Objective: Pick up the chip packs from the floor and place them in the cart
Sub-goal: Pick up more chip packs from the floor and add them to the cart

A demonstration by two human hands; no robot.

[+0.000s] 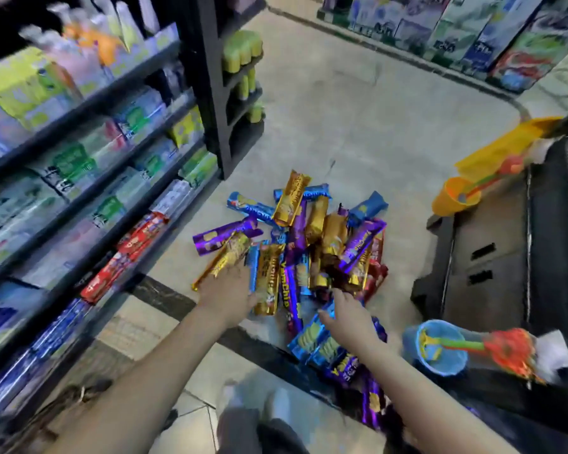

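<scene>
A pile of chip packs (pixel 312 237) in gold, purple, blue and red wrappers lies on the tiled floor. My left hand (pixel 227 293) is at the pile's left edge, its fingers around the lower end of a gold pack (pixel 225 258) that slants up to the right. My right hand (pixel 346 317) reaches in at the pile's near edge. Its thumb pinches blue packs (pixel 309 339), and purple packs (pixel 371 398) trail beneath the forearm. The black cart (pixel 492 257) stands to the right of the pile.
Stocked shelves (pixel 79 178) run along the left, with a dark upright at their end. Bagged toy sets with an orange bucket (pixel 454 198) and a blue bucket (pixel 440 348) hang by the cart. More goods line the far wall (pixel 473 34). My legs are at the bottom.
</scene>
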